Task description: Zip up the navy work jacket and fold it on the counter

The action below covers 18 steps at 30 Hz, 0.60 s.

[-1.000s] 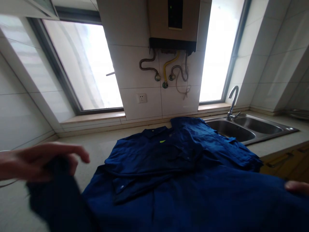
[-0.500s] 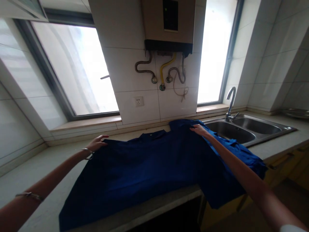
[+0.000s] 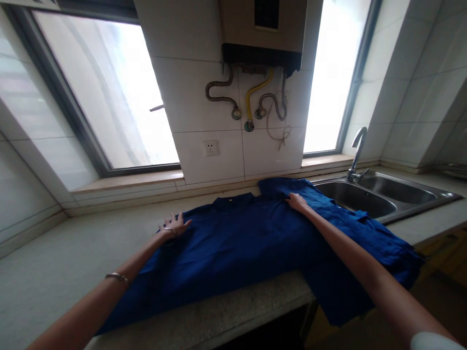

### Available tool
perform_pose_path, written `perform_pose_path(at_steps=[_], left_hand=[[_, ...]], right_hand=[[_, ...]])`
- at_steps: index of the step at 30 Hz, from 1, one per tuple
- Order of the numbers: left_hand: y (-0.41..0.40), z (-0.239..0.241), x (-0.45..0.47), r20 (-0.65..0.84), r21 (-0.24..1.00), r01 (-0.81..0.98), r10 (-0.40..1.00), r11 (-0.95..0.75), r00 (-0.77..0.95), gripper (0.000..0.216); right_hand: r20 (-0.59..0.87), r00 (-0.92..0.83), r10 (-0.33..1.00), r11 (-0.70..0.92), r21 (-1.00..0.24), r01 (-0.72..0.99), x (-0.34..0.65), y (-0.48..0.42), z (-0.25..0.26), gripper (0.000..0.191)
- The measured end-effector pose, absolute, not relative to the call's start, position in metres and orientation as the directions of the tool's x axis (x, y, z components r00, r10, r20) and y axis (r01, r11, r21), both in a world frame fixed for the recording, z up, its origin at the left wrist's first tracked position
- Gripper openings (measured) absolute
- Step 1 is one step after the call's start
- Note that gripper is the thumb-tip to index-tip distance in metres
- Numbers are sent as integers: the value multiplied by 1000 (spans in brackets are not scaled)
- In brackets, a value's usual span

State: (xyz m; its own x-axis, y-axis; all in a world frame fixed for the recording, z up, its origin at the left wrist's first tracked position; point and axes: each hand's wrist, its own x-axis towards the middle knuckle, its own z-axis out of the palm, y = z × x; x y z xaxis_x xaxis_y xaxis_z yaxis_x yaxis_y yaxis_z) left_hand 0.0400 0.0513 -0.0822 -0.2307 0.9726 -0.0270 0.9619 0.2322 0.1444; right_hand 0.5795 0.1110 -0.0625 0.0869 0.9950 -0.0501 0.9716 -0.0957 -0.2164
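A dark blue shirt lies spread over the countertop, its neckline with a small pale label toward the wall. Its right-hand sleeve hangs past the counter's front edge. My left hand rests on the shirt's left shoulder, open with the fingers spread. At the right shoulder, my right hand has its fingers curled and closed on the cloth. More crumpled blue cloth lies to the right, beside the sink; whether it belongs to the same shirt I cannot tell.
A double steel sink with a faucet stands at the right. On the tiled wall hang a water heater with hoses and a socket. Pale countertop shows at the left. A dark opening lies below the front edge.
The lifted left side of the shirt has come down onto the counter. My left hand has let go, moved inward and spread flat. My right hand has lowered slightly with the cloth.
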Motion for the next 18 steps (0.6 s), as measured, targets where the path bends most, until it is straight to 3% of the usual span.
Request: perform_pose_path(at_steps=[3,9,14,18], left_hand=[[45,-95,52,-95,71,961,961,266,-259,74],[44,-92,58,16,93,969,973,227,-230,76],[46,-101,44,6,82,926,929,369,-371,81],[47,-107,29,13,73,928,931,364,-366,82]], right_hand=[[-39,77,996,-83,-181,980,578,108,-59,36],[29,71,997,-66,-161,985,570,111,-45,38],[-28,105,994,-108,-150,983,570,107,-57,34],[-42,110,993,-115,-143,983,571,105,-64,34]])
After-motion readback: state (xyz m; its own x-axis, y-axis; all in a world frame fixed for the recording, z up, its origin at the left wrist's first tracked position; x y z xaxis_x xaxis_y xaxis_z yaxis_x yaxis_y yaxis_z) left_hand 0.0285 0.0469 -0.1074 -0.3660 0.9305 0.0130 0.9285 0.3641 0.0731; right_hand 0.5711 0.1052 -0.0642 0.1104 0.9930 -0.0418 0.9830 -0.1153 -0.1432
